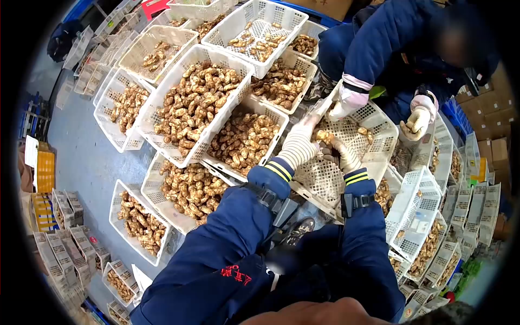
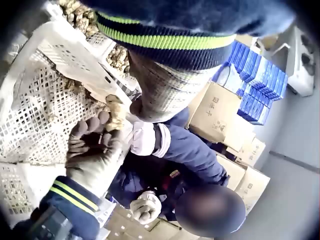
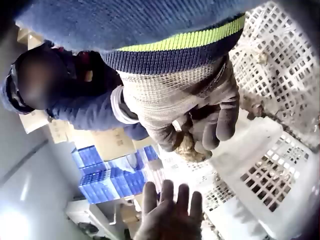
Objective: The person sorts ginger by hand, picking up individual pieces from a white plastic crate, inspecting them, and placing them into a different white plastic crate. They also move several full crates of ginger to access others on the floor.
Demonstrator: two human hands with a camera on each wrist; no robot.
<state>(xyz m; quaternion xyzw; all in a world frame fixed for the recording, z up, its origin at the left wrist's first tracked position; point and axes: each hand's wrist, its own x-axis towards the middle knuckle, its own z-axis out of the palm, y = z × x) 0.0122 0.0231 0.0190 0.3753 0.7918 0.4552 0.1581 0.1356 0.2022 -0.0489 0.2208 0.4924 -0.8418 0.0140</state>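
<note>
A knobbly brown piece (image 1: 324,136) (image 2: 116,114) (image 3: 189,149) is pinched between the thumb and fingers of my gloved right hand (image 1: 345,154) (image 2: 96,162) (image 3: 192,107), above a white mesh crate (image 1: 319,177). Beside it, my gloved left hand (image 1: 301,142) (image 3: 171,215) has its fingers extended and apart in the right wrist view, with nothing seen in them. Its fingers are mostly hidden in the left wrist view. A few brown pieces (image 1: 366,133) lie in the crate's far part.
Another person's gloved hands (image 1: 348,103) (image 1: 416,120) are across the crate, one by its rim. Crates heaped with brown pieces (image 1: 197,105) (image 1: 246,141) stand at left, some stacked. More crates (image 1: 414,211) line the right. Cardboard boxes (image 2: 215,112) are behind the other person.
</note>
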